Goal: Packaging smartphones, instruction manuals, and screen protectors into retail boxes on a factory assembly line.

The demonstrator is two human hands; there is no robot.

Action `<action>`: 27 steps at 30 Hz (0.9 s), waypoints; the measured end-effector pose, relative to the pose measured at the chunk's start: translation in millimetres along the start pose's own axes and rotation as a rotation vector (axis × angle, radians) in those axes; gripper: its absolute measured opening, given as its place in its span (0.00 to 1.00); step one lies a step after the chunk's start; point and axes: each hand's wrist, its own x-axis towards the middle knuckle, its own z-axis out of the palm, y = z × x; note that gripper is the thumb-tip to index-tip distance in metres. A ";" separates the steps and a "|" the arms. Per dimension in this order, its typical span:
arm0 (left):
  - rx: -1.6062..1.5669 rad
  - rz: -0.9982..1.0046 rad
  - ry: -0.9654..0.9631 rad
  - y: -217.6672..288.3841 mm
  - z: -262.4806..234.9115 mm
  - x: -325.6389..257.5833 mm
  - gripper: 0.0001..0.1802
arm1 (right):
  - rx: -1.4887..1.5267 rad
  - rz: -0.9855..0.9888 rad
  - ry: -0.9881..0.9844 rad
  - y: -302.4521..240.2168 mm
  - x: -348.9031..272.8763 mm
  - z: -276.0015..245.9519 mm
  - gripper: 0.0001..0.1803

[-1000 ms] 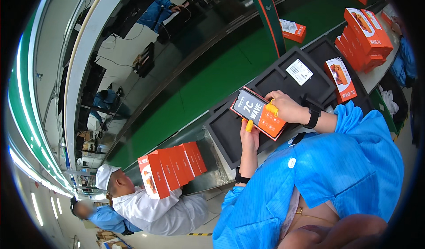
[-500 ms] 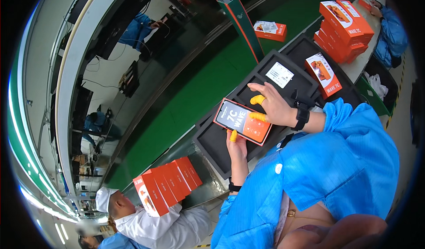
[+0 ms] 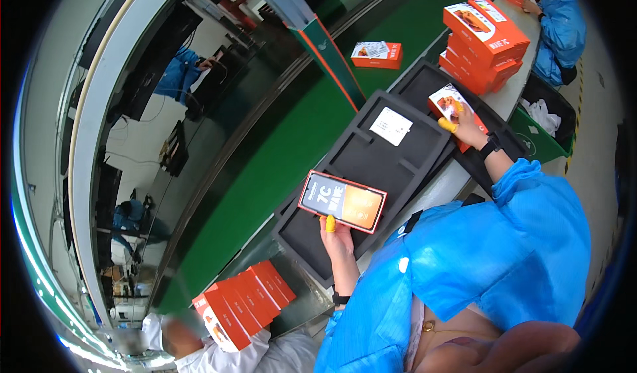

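Since the earlier frame, right hand [image 3: 468, 126] has left the phone [image 3: 342, 201] and reached out to an orange box [image 3: 446, 102] on the far black foam tray [image 3: 424, 81], fingers closed on it. Left hand [image 3: 337, 239] alone grips the flat glossy phone from below, above the near tray [image 3: 371, 157].

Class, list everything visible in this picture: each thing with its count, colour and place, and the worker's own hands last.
phone: one, orange-edged, in left hand, over black tray
black tray: one, on bench by belt
white card: one, in tray
orange box: one, under right hand
box stack: orange, far right of bench
single box: one, orange, on green belt
co-worker's boxes: orange, lower left
left hand: yellow finger cot
right hand: on box
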 end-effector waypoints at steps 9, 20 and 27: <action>0.004 -0.023 0.002 2.8 7.0 -4.1 0.18 | -0.279 0.230 -0.029 65.0 -0.5 15.4 0.56; 0.013 -0.033 -0.028 -0.1 -0.5 -0.2 0.17 | 0.364 -0.607 -0.297 -233.5 -76.3 -119.8 0.42; 0.035 -0.018 -0.049 -4.2 0.0 2.3 0.20 | -0.196 -0.585 -0.708 -301.8 -101.8 -62.6 0.38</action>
